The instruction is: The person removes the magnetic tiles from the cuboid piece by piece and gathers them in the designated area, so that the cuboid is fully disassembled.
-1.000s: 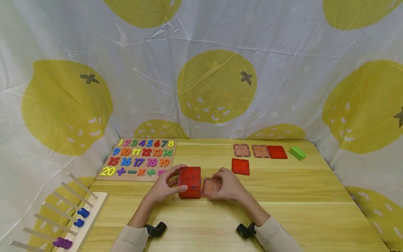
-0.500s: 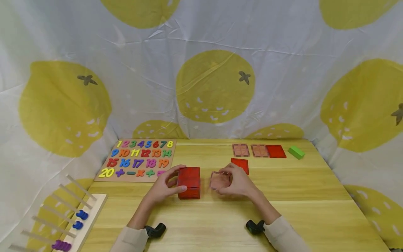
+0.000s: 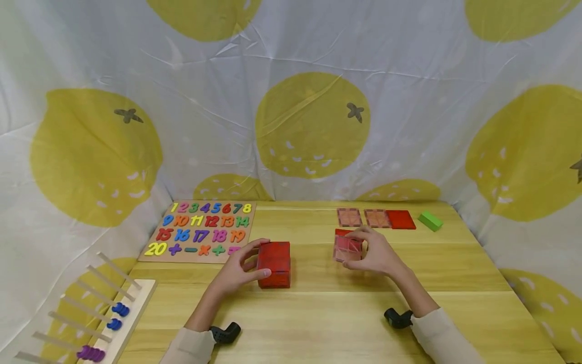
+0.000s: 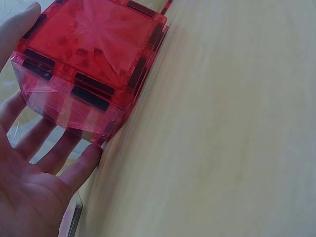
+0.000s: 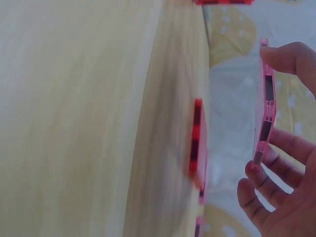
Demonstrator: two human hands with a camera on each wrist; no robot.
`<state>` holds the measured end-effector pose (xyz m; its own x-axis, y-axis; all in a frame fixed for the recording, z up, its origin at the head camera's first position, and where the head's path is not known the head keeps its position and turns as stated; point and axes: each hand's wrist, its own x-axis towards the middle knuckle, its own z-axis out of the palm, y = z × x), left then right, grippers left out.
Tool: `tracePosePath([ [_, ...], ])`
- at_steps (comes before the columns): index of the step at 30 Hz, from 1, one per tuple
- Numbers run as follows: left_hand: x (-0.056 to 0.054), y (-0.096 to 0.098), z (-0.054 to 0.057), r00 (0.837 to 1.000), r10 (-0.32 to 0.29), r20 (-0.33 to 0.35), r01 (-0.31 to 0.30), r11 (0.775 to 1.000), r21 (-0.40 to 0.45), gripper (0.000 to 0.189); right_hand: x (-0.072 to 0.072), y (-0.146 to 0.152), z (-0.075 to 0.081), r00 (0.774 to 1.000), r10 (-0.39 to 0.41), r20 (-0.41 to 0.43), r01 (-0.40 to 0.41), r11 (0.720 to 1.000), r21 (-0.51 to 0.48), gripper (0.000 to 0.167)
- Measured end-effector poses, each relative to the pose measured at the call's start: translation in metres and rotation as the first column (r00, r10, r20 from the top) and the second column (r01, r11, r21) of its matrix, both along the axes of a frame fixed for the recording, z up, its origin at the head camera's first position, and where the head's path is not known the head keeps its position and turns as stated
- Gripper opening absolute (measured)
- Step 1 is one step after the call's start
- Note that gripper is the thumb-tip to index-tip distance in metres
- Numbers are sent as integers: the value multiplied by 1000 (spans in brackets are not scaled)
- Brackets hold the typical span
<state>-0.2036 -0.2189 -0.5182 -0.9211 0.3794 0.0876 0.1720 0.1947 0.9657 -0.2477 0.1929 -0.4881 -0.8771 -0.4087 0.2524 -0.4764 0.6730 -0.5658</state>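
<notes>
My left hand (image 3: 233, 272) grips a red box of see-through magnetic tiles (image 3: 274, 263) standing on the table, thumb at the near side and fingers around its left and far sides. In the left wrist view, dark magnets line the edges of the box (image 4: 94, 44). A pale pink magnetic tile (image 3: 346, 251) is pinched by its edges between the thumb and fingers of my right hand (image 3: 379, 254). The right wrist view shows that pink tile (image 5: 265, 108) raised off the table. Under and behind it lies a flat red tile (image 3: 342, 232), partly covered.
Two pale pink tiles, one at the left (image 3: 349, 217) and one joined (image 3: 377, 218) to a red tile (image 3: 401, 220), lie at the back right beside a green block (image 3: 430, 221). A number board (image 3: 204, 230) and a peg rack with rings (image 3: 132, 308) stand left on the wooden table (image 3: 295, 323).
My right hand has carried the pink tile away from the box, rightward and up over the flat red tile. The left hand stays on the box.
</notes>
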Motion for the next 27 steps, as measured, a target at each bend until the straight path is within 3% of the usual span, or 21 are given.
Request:
tracePosePath([
  [7,-1,-1,-1,1000,-1,-9,1,1000,-2,72,-12,39,1,996,-86,29,84,996,43,69],
  [15,0,1,2,1000,-18,-24,18,1000,3,74,-26,75,-6,992,-121,29,119,991,64,68],
  [27,3,2,5,1000,-5,-24,5,1000,-18,75,-41,88,-22,989,-129,73,118,984,136,72],
])
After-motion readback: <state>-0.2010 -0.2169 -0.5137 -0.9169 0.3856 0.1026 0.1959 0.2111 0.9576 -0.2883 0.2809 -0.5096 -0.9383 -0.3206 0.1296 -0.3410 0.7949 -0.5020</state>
